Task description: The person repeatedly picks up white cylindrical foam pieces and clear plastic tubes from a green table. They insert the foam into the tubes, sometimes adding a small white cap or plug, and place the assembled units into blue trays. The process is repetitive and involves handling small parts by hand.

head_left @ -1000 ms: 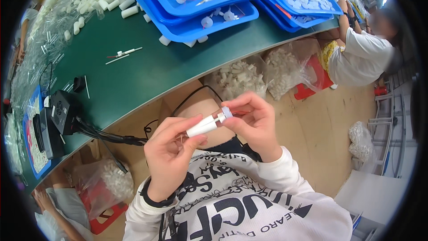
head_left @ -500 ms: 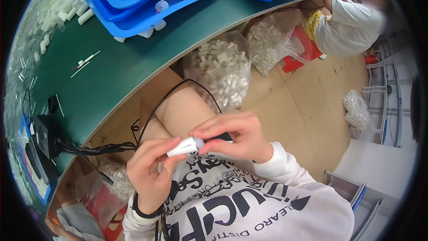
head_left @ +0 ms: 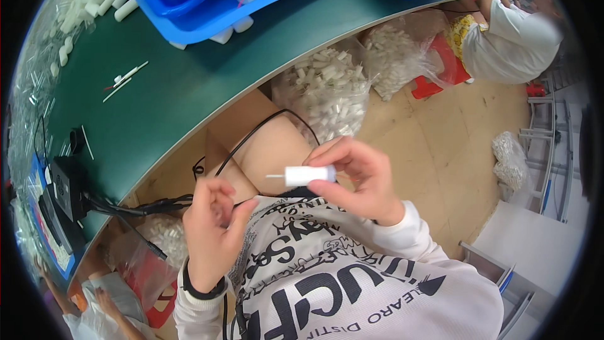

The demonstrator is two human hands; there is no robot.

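Between the thumb and fingers of my right hand (head_left: pixel 362 179) is a short white plastic tube (head_left: pixel 302 175), held level above my lap. A thin pale rod sticks out of its left end, and a bluish translucent part shows at its right end, partly under my fingers. My left hand (head_left: pixel 217 230) is just to the left, apart from the tube, its fingers loosely curled with a gap to the thumb and nothing seen in it.
Blue trays (head_left: pixel 251 9) holding white round parts stand stacked on the green table (head_left: pixel 182 82). Thin rods (head_left: pixel 126 82) lie on it. Bags of white tubes (head_left: pixel 327 91) sit below its edge. A black cable (head_left: pixel 251 132) crosses my legs. Another person (head_left: pixel 509 41) sits at far right.
My left hand has let go of the white tube and drawn back leftward. My right hand now holds the tube alone, turned level, with the thin rod showing at its left end.
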